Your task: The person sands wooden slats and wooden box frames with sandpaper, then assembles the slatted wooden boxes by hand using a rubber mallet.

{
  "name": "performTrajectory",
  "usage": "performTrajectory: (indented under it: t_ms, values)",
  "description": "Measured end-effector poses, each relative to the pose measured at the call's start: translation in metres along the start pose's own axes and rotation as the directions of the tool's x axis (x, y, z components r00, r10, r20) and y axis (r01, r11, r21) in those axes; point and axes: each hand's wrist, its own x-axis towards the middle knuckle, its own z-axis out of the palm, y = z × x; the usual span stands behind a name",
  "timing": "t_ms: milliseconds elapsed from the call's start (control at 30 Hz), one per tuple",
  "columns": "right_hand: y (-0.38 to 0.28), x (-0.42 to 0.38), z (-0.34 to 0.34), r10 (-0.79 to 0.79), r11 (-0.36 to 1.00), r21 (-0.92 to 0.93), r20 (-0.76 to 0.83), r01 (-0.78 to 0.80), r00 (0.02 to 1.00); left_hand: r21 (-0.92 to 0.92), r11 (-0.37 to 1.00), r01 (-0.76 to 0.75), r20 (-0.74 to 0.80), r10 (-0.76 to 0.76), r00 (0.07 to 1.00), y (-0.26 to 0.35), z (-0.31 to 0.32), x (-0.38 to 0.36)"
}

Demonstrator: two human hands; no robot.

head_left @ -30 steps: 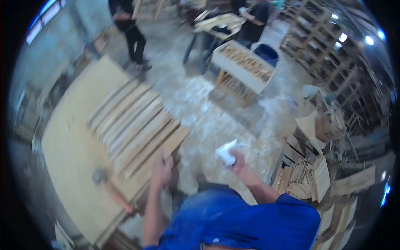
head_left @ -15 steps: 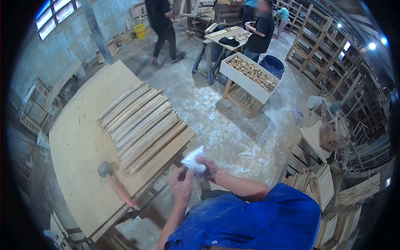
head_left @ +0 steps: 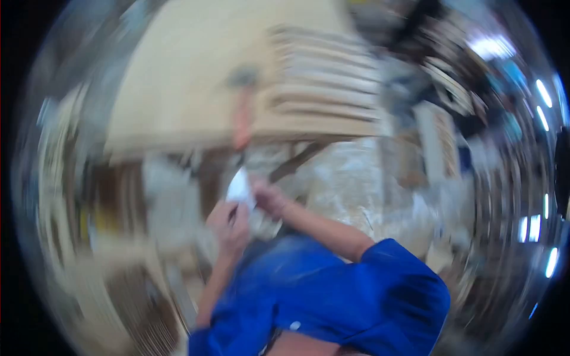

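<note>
A small white plastic packet (head_left: 239,188) is between my two hands in front of my body, its pointed corner upward. The closed fingers of my left hand (head_left: 229,225) grip its lower left side. On the other side, my right hand (head_left: 270,199) is also closed on it, its fingertips smeared by motion. Beyond my hands, a mallet with a dark head and a reddish handle (head_left: 242,118) lies on the wooden table, its handle end near the front edge.
The pale wooden tabletop (head_left: 184,77) carries a row of thin wooden strips (head_left: 326,77). At right a white-sided box of wood pieces (head_left: 433,139) is blurred. A person in dark clothing (head_left: 415,24) is at the upper right. Stacked wood surrounds the blurred edges.
My view has swung left, so the table, strips and mallet appear farther right and higher. The packet stays in both hands, now seen more edge-on and pointing up.
</note>
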Motion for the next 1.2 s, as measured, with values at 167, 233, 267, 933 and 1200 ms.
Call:
performTrajectory:
  t_ms: [167, 233, 267, 933, 1200]
  values:
    - [0.074, 0.012, -0.003, 0.309, 0.950, -0.046, -0.010, -0.309, 0.951, 0.084, 0.984, 0.159, -0.367, -0.117, 0.923, -0.063, -0.103, -0.062]
    - [0.088, 0.007, -0.016, 0.419, 0.898, -0.120, -0.068, -0.424, 0.906, 0.069, 0.957, 0.283, -0.525, -0.206, 0.826, -0.083, -0.140, -0.102]
    - [0.091, 0.000, -0.015, 0.459, 0.870, -0.157, -0.090, -0.468, 0.884, 0.045, 0.930, 0.365, -0.578, -0.274, 0.769, -0.091, -0.153, -0.121]
    - [0.116, 0.174, 0.079, 0.534, 0.629, -0.674, 0.013, -0.387, 0.845, -0.129, 0.324, 0.937, -0.992, -0.042, -0.122, -0.313, -0.378, -0.406]
    - [0.104, 0.219, 0.100, 0.581, 0.502, -0.748, -0.080, -0.434, 0.810, -0.306, 0.056, 0.950, -0.947, -0.124, -0.298, -0.391, -0.392, -0.460]
